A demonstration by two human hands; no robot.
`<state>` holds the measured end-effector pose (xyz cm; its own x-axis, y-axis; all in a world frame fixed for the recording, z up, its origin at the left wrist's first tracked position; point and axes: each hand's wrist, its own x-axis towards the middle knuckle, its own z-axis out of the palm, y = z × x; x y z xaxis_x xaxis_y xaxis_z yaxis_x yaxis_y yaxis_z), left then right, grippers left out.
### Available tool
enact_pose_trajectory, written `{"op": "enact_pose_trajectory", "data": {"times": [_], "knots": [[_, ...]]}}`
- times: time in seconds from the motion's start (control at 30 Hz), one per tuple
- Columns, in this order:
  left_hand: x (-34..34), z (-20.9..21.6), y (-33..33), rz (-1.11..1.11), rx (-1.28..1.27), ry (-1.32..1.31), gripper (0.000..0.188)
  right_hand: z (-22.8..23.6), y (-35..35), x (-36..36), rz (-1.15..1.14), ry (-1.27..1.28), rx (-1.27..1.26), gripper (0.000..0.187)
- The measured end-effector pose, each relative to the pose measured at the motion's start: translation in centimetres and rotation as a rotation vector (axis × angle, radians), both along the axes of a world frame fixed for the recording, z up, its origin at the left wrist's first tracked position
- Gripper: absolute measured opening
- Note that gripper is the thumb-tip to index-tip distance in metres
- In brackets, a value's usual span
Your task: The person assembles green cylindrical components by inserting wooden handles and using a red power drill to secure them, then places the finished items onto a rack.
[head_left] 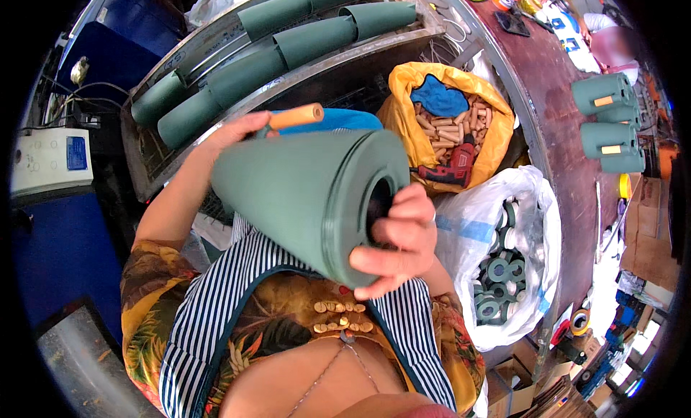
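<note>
A large dark-green tapered vessel point(288, 195) lies tilted across my front, its wide ringed end with a round opening facing right. A tan tubular handle point(296, 116) sticks out along its far side. My left hand point(243, 125) is closed at the handle's base, against the vessel's far left side; its fingertips are partly hidden. My right hand point(400, 239), slightly blurred, grips the wide end, with fingers curled at the opening's rim and some of them hidden.
Several green tapered shells point(248, 76) lie in a long metal trough at the far left. A yellow sack point(403, 87) holds tan tubes, a blue cloth and a red power drill point(455, 166). A white bag point(461, 274) holds green rings. Green vessels point(603, 94) stand on the right-hand table point(554, 123); a person is beyond.
</note>
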<state>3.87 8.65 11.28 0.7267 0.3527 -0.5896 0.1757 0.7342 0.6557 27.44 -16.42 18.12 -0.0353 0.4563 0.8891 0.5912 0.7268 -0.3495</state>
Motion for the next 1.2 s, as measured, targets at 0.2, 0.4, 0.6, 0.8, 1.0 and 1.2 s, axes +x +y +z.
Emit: {"op": "enact_pose_trajectory", "data": {"times": [0.2, 0.4, 0.6, 0.8, 1.0, 1.2], "knots": [[2.4, 7.3, -5.4, 0.267, 1.700, 0.095, 0.033, -8.1, 4.1, 3.7, 0.260, 1.333, -0.497, 0.062], [-0.1, 7.8, -7.3, 0.266, 1.775, 0.046, 0.031, -4.8, 4.7, 0.9, 0.008, 1.220, -0.488, 0.062], [-0.9, 4.3, -4.5, 0.470, 0.854, -0.051, 0.021, -0.8, 3.6, 0.9, -0.482, 0.288, -0.406, 0.056], [-5.1, -3.2, -1.4, 0.257, -0.221, -0.201, 0.035, 0.8, 1.4, -2.0, -0.322, -0.006, -0.198, 0.047], [-2.3, -3.4, -2.8, 0.025, -0.584, -0.068, 0.057, -1.5, 1.8, -0.6, -0.124, -0.065, -0.138, 0.048], [-2.7, -3.6, -1.1, 0.200, -0.208, 0.028, 0.037, -3.6, 2.8, 1.5, -0.117, 0.004, -0.263, 0.049]]}}
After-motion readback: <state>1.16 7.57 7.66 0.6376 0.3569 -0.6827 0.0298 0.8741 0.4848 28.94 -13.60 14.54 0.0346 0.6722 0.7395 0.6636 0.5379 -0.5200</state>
